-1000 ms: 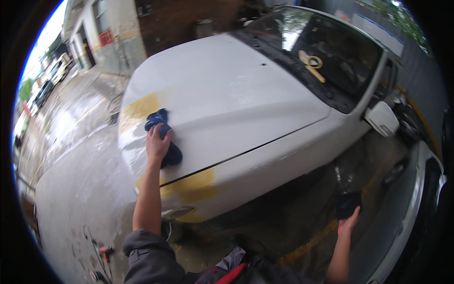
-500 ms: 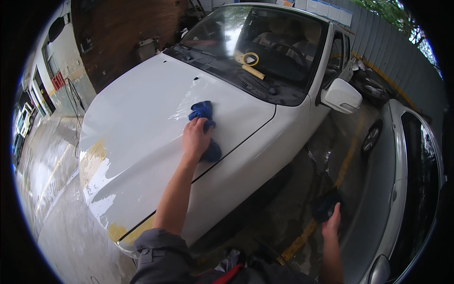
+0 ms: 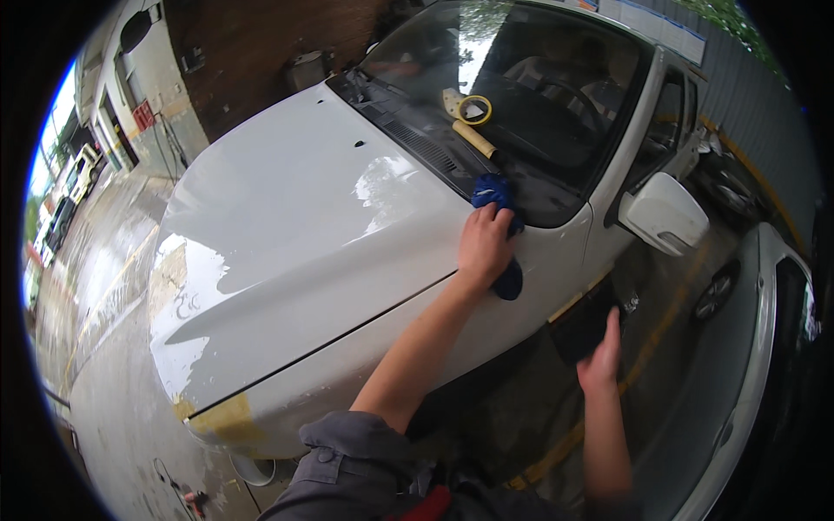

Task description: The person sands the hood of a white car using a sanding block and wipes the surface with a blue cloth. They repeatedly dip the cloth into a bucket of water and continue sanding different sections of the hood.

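Your left hand (image 3: 484,246) presses blue cloth (image 3: 497,227) flat on white car hood (image 3: 304,226), near windshield (image 3: 521,95) corner. Your right hand (image 3: 601,356) hangs beside car's fender (fingers loose, dark object (image 3: 580,323) just by them).

Two hands were in view, the left hand (image 3: 484,247) and the right hand (image 3: 601,360). There was one blue cloth (image 3: 499,227), one dark cloth (image 3: 584,323), and two cars: a white car (image 3: 295,217) and a second car (image 3: 764,347).
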